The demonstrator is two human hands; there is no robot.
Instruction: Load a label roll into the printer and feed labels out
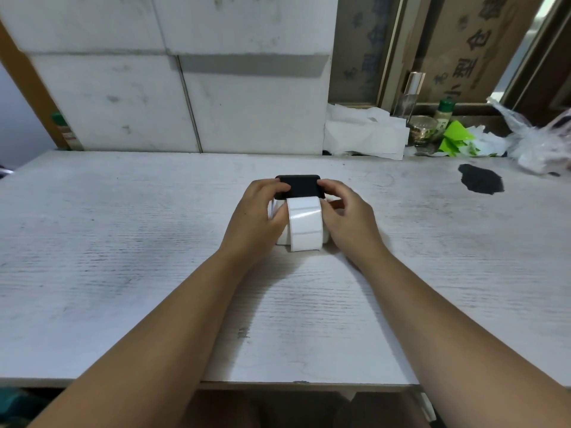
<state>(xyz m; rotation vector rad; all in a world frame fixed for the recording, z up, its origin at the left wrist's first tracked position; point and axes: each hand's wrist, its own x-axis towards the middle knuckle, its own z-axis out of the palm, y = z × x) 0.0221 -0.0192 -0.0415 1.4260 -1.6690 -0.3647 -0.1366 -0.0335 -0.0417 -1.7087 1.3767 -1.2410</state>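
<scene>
A small white label printer (281,240) with a black lid (301,186) stands on the white table (123,257), near its middle. A strip of blank white labels (305,225) comes out under the lid and curves down over the printer's front to the tabletop. My left hand (261,216) grips the printer's left side, its fingertips lying on the lid. My right hand (347,217) holds the right side, fingers touching the lid's right edge. Most of the printer body is hidden by both hands and the strip.
White foam blocks (185,88) form a wall behind the table. At the back right lie crumpled white paper (364,134), a glass jar (421,129), a green-capped bottle (445,114), green scraps (454,140) and a plastic bag (537,143). A dark stain (480,182) marks the table.
</scene>
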